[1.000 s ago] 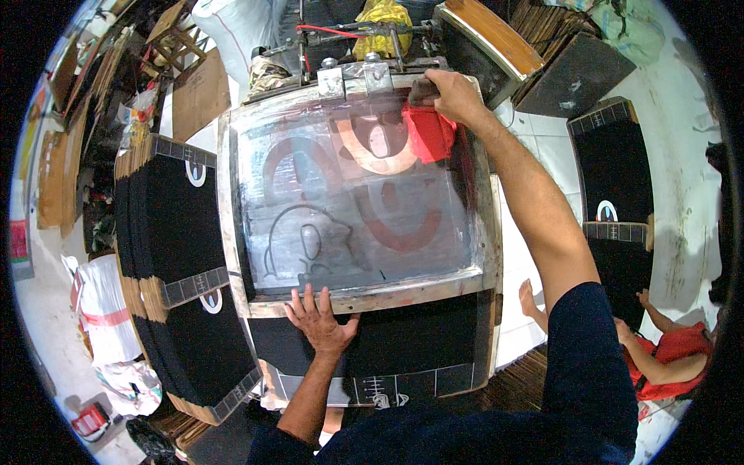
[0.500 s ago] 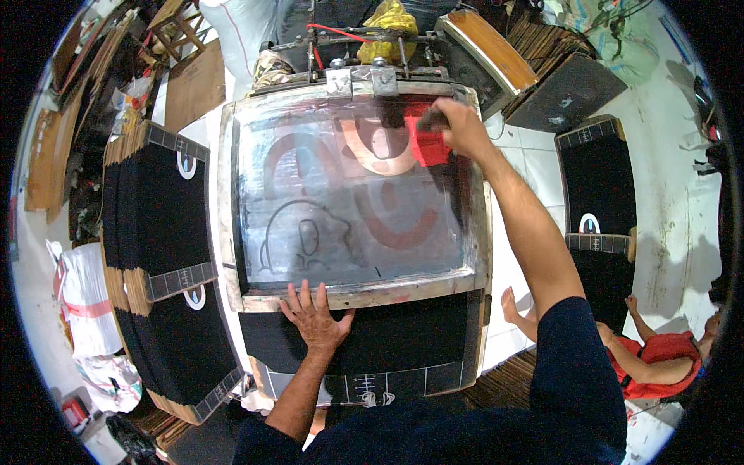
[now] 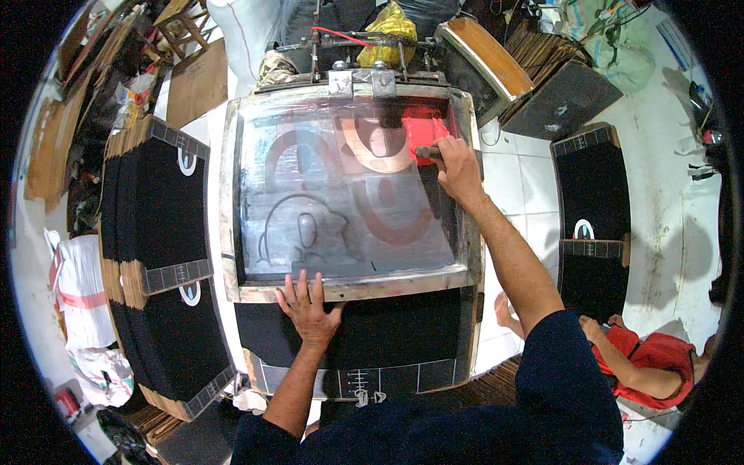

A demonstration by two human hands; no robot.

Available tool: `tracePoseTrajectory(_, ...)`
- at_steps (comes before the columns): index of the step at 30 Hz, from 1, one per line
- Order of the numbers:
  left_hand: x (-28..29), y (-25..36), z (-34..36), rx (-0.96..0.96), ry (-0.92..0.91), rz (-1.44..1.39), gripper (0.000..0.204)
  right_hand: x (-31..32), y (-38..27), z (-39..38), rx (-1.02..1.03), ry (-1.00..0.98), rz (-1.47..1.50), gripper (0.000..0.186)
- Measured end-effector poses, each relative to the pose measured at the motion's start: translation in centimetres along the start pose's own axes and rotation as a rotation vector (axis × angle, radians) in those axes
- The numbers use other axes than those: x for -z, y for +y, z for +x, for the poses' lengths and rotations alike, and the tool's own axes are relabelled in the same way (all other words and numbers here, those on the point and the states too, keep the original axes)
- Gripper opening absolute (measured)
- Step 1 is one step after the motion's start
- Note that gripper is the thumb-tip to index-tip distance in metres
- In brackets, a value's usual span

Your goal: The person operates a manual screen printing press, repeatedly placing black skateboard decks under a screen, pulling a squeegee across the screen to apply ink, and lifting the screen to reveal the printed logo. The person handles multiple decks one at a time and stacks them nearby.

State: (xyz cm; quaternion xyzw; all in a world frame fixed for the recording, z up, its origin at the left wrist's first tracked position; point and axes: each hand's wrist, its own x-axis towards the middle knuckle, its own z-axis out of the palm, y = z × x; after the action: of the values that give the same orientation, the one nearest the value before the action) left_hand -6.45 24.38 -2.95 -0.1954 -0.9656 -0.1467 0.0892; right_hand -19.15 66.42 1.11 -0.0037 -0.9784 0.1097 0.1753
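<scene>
A silk screen in a worn wooden frame [image 3: 434, 288] lies over a board with black fabric [image 3: 387, 335]. Faint curved shapes and a dark rounded outline show on its mesh. In my right hand [image 3: 459, 174] is a small dark squeegee [image 3: 428, 153], its blade largely hidden, at the near edge of a wet patch of bright red ink [image 3: 421, 130] at the screen's upper right. My left hand [image 3: 311, 316] rests open on the near rim of the frame, fingers spread and thumb out to the right.
Metal hinge clamps [image 3: 339, 84] hold the frame's far side. Stacked boards with black fabric [image 3: 174, 205] stand at the left, more black panels [image 3: 595, 186] at the right. Another person in red [image 3: 659, 364] sits low at the right. A yellow plastic bag [image 3: 390, 32] sits behind the clamps.
My right hand has moved the squeegee toward me over the mesh, and more of the red ink now shows behind it. My left hand stays on the near rim.
</scene>
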Motion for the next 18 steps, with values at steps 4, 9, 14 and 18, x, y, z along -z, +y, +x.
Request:
tracePoseTrajectory(4, 1.9, -0.9, 2.0, -0.062, -0.017, -0.128, 0.056, 1.0, 0.6, 1.6, 0.098, -0.013, -0.016, 0.033)
tracePoseTrajectory(9, 4.3, -1.8, 3.6, -0.181, -0.059, -0.244, 0.048, 2.5, 2.0, 5.1, 0.001, -0.155, 0.003, 0.035)
tracePoseTrajectory(14, 5.1, -1.0, 4.0, -0.175, -0.020, -0.286, 0.050, 3.0, 2.9, 4.8, -0.084, -0.401, -0.009, 0.046)
tracePoseTrajectory(18, 5.5, -0.6, 4.3, -0.165, -0.033, -0.283, 0.053, 1.2, 5.6, 9.5, -0.011, -0.390, -0.021, 0.047)
